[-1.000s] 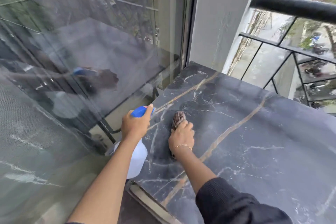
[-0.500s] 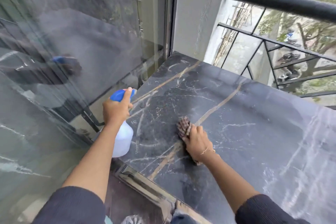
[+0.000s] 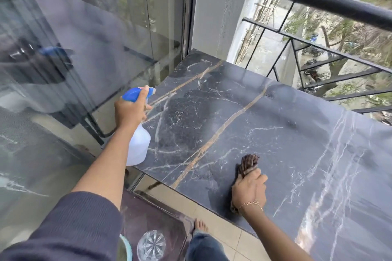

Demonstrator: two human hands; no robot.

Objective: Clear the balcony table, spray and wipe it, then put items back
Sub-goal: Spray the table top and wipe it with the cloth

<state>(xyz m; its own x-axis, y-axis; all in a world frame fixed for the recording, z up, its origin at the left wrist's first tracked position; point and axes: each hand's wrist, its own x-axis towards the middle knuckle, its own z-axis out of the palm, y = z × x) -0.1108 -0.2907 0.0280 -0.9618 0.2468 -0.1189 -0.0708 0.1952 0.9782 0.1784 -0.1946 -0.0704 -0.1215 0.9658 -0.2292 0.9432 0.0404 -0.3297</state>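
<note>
Both hands busy at the dark marble counter: one grips a spray bottle, the other presses a cloth.

The left hand (image 3: 130,110) is curled round the neck of the white spray bottle (image 3: 139,147), thumb on its blue head, held over the counter's left edge with the nozzle facing across the stone. The right hand (image 3: 250,192) clutches a brown patterned cloth (image 3: 249,162) flat against the counter (image 3: 233,101) near its front edge, a thin gold bracelet (image 3: 251,204) at the wrist. The slab is black with white veins and tan streaks, glossy on the right. Glass doors (image 3: 84,38) stand to the left, a black metal railing (image 3: 322,0) behind and right. Below sits a dark stool top bearing a cut-glass dish (image 3: 151,246), on pale floor tiles (image 3: 244,243) beside a bare foot (image 3: 200,225).
</note>
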